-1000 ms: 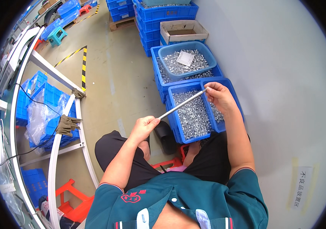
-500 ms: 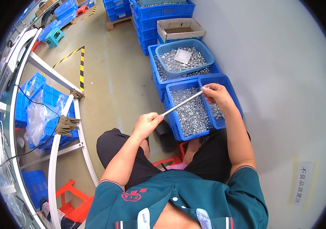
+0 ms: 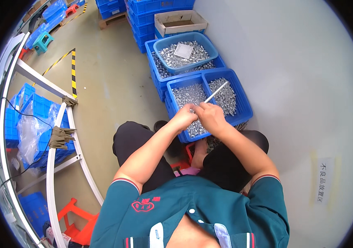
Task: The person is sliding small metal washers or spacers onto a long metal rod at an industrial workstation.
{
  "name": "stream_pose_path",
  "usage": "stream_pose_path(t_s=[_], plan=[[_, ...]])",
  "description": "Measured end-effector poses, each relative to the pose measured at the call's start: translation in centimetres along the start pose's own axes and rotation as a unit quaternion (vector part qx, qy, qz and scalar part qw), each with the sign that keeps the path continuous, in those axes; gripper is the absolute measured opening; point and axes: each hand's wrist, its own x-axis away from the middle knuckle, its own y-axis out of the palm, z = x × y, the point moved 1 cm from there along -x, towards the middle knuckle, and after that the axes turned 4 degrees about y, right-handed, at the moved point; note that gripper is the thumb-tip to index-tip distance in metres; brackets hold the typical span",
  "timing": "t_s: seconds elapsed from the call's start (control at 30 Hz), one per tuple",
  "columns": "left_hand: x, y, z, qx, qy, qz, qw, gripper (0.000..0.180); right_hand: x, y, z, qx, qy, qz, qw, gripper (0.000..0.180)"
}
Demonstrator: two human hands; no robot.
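Note:
A slim, pale metal rod [image 3: 216,92] slants up and to the right over the blue divided bin [image 3: 248,109]. My right hand [image 3: 212,118] is closed round its lower part. Against that hand, my left hand [image 3: 184,117] is pinched shut where the rod's near end runs in among the fingers. The end itself is hidden, and any small part between the fingertips cannot be made out. Below both hands, small silvery metal pieces [image 3: 188,94] fill the bin's left compartment; more metal pieces [image 3: 224,98] lie in the right one.
Behind the bin, a light-blue tub [image 3: 212,53] of metal pieces with a white card [image 3: 183,51] sits on another crate. An open carton [image 3: 180,23] and stacked blue crates [image 3: 138,20] stand beyond. A white frame [image 3: 51,177] is at left, a wall [image 3: 300,82] at right.
My right hand has come down from the rod's far end to its near end, beside my left hand. Both hands and the rod now appear farther right relative to the bin. The view has shifted slightly.

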Motion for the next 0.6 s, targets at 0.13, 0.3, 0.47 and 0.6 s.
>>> stream_pose_path(t_s=[0.13,0.3,0.47,0.6], plan=[[-0.1,0.7,-0.8,-0.05,0.001,0.025,0.998,0.052,0.1,1.3,2.4,-0.014,0.029,-0.017,0.999,0.012],[2.1,-1.9,-2.4,-0.24,0.074,0.018,0.968,0.045,0.5,3.6,7.7,0.036,0.154,-0.086,0.984,0.016],[5.0,-6.9,-1.2,-0.198,0.031,-0.032,0.979,0.035,2.4,4.2,14.9,0.082,0.316,-0.218,0.92,0.021],[6.5,-9.4,-1.4,-0.104,0.068,0.072,0.99,0.028,0.9,3.7,14.4,0.051,0.368,-0.097,0.923,0.02]])
